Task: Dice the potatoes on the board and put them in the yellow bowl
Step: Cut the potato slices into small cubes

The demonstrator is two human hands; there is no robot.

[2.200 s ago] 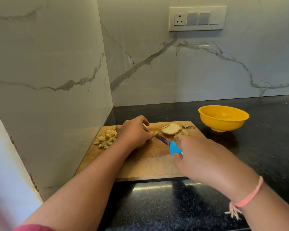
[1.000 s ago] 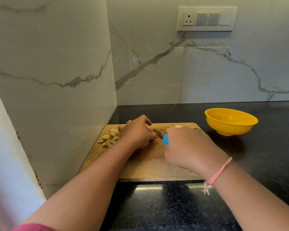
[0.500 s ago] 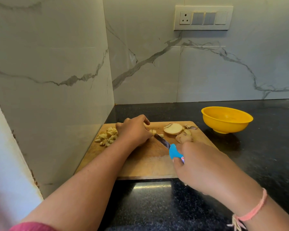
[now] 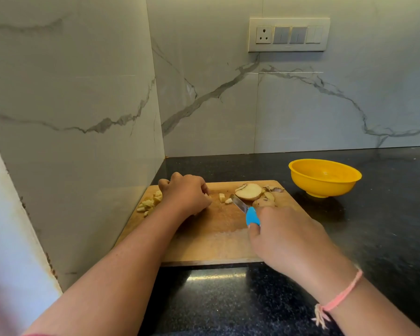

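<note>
The left hand (image 4: 186,194) has slid left toward the dice pile (image 4: 149,202), baring two loose dice (image 4: 222,197) beside the knife tip. Nearest, the right hand (image 4: 284,236) grips the blue handle of the knife (image 4: 245,210), blade angled low over the board (image 4: 216,238). The left hand rests on the board, fingers curled; I cannot tell whether it holds anything. Past the blade lies a potato half (image 4: 249,191), cut face up. The bowl (image 4: 323,189) stands on the counter (image 4: 228,299), right of the board.

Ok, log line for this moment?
dicing | left hand curled on board | right hand holds knife | potato half uncut | bowl empty
</note>
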